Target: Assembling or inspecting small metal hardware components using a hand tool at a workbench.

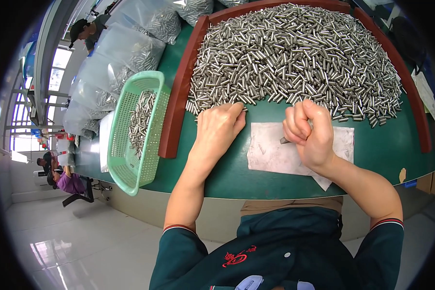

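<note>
A large heap of short, shiny metal pins (295, 53) lies across the green table in front of me. My left hand (219, 124) rests at the heap's near edge, knuckles up and fingers curled down among the pins; its fingertips are mostly hidden. My right hand (310, 133) is closed above a smudged white cloth (270, 152), palm side turned partly up. A small grey metal pin (284, 140) pokes out below its curled fingers. Whether more pins are inside that fist is hidden.
A dark red wooden frame (179, 96) borders the heap on its left, back and right. At left stands a green plastic basket (152, 159) with some pins inside. Clear bags of pins (130, 48) line the far left. Other people (70, 180) are in the background.
</note>
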`<control>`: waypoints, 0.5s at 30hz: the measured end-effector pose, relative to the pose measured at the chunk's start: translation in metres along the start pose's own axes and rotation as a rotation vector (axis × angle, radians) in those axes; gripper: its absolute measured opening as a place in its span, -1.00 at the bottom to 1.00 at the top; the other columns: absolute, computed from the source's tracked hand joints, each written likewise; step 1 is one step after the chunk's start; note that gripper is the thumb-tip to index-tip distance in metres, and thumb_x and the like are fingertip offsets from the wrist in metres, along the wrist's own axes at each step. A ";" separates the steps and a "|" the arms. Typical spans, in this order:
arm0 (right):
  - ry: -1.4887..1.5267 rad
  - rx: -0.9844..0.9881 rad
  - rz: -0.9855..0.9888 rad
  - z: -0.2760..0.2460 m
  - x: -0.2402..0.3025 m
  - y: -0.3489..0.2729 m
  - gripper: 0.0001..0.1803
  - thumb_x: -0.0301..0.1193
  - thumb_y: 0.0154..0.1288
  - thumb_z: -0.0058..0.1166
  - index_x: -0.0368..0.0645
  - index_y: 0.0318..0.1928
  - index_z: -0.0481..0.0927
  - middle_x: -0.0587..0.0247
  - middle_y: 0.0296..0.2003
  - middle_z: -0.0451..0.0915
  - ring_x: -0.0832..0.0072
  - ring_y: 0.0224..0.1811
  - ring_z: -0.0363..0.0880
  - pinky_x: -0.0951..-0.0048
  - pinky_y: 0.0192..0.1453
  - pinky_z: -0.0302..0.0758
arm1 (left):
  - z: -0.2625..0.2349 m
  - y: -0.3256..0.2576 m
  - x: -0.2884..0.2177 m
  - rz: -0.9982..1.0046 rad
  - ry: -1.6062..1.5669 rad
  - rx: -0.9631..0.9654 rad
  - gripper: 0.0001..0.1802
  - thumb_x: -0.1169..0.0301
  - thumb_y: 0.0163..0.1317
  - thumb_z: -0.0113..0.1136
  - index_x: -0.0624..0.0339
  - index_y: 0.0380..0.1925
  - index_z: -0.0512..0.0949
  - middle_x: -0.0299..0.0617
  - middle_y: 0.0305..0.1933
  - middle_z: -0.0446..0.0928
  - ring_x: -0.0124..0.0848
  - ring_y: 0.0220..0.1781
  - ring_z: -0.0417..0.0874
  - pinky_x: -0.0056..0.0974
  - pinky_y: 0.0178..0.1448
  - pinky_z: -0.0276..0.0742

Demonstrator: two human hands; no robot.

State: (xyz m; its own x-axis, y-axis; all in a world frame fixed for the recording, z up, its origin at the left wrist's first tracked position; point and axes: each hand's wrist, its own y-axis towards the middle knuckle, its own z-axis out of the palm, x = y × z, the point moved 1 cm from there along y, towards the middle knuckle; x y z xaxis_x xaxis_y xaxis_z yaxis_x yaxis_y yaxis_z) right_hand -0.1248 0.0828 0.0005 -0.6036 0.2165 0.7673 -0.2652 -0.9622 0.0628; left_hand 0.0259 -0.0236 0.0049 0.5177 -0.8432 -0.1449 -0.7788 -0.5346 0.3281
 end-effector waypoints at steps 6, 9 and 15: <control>0.010 0.003 0.005 0.001 -0.002 0.001 -0.58 -0.38 0.25 -0.42 -0.10 -0.78 0.06 0.39 -0.82 0.08 0.65 -0.76 -0.05 0.59 -0.67 -0.02 | 0.002 0.000 0.006 0.029 0.007 -0.001 -0.91 0.48 -0.09 0.16 0.20 -0.51 0.52 -0.15 -0.61 0.49 -0.19 -0.60 0.51 -0.19 -0.53 0.39; 0.011 -0.001 0.012 0.002 -0.001 0.001 -0.57 -0.37 0.25 -0.42 -0.11 -0.78 0.06 0.39 -0.82 0.07 0.65 -0.76 -0.05 0.59 -0.67 -0.02 | 0.003 0.001 0.010 0.054 -0.016 -0.018 -0.92 0.51 -0.09 0.16 0.21 -0.52 0.52 -0.17 -0.66 0.46 -0.24 -0.65 0.48 -0.23 -0.56 0.35; 0.025 -0.016 0.016 0.001 0.000 0.001 -0.58 -0.35 0.25 -0.41 -0.11 -0.78 0.06 0.39 -0.82 0.06 0.65 -0.78 -0.06 0.60 -0.69 -0.04 | 0.002 0.000 0.004 -0.018 -0.568 -0.132 -0.86 0.59 -0.12 0.19 0.22 -0.48 0.52 -0.35 -0.82 0.18 -0.62 -0.77 0.18 -0.44 -0.69 0.11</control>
State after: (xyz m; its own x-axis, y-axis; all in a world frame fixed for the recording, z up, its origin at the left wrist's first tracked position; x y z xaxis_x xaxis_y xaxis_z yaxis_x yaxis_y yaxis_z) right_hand -0.1240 0.0819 0.0010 -0.6264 0.2049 0.7521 -0.2668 -0.9629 0.0401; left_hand 0.0274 -0.0266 0.0022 0.2305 -0.7520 -0.6176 -0.7023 -0.5679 0.4293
